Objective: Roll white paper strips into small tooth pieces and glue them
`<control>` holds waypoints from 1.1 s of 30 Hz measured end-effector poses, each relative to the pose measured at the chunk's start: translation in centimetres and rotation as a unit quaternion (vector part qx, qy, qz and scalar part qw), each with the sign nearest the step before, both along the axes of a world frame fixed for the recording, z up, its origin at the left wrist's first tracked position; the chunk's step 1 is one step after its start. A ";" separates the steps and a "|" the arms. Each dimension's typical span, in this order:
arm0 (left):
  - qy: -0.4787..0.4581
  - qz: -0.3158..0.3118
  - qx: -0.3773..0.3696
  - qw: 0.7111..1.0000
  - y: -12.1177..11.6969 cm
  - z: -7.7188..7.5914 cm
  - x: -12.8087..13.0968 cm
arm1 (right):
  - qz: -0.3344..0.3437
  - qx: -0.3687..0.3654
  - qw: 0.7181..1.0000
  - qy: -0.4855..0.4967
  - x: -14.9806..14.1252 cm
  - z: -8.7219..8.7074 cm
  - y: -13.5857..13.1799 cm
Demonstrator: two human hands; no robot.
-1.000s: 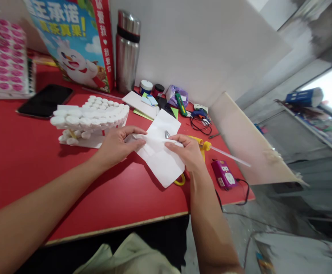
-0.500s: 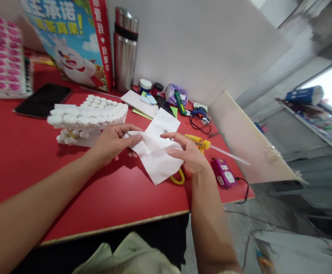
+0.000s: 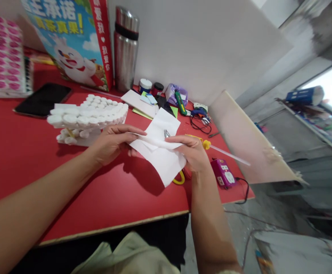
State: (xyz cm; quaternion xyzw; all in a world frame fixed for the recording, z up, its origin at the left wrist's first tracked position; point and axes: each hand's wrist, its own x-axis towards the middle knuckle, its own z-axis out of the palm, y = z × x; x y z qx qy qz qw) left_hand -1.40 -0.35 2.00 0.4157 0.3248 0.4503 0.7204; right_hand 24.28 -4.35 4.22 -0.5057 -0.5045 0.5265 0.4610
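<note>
Pinching the near left part of a creased white sheet of paper point(image 3: 166, 161), the left hand point(image 3: 116, 140) has its thumb and fingers closed on it, while the right hand point(image 3: 190, 150) grips the right part the same way. The paper is held over the red counter point(image 3: 103, 201), between the two hands, its lower corner hanging towards the front edge. A small silver metal tip point(image 3: 166, 133) shows just beside the right fingertips; the rest is hidden. Left of the paper stands a white model built of rounded pieces point(image 3: 88, 116). Right of the right hand lie a yellow glue gun with a clear stick point(image 3: 206, 144) and a purple power socket box point(image 3: 223, 173).
</note>
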 end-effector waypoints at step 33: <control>0.199 -0.056 0.070 0.976 0.3 -0.9 0.0 | 0.112 -0.077 0.990 -0.037 -1.5 -0.1 0.0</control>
